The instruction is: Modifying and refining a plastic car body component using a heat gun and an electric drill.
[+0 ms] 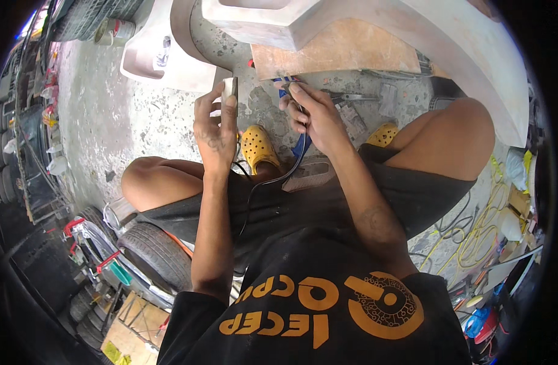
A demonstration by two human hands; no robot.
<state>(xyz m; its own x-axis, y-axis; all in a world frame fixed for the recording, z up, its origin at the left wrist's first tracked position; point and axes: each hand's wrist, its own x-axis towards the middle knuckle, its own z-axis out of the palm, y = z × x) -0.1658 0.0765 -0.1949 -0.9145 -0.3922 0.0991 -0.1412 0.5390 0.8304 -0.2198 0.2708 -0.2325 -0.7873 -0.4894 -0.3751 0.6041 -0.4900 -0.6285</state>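
My left hand (215, 131) is closed around a small flat block (230, 90), white on its face and dark along one edge, held upright between thumb and fingers. To its right, my right hand (318, 118) has its thumb and forefinger pinched together, with a black cable (304, 143) coming from its fingers. That cable curves down across my lap toward the left. Whatever sits at the fingertips is dark and too small to name. Just beyond them a blue object (283, 91) lies partly hidden by the hand.
Pale moulded panels (254, 24) stand ahead, with a thin brown board (340, 52) by them. A metal tool (355, 97) lies on the stained floor. Behind on the left are a tyre (154, 252) and red-handled clamps (109, 261); a yellow hose (467, 234) coils at right.
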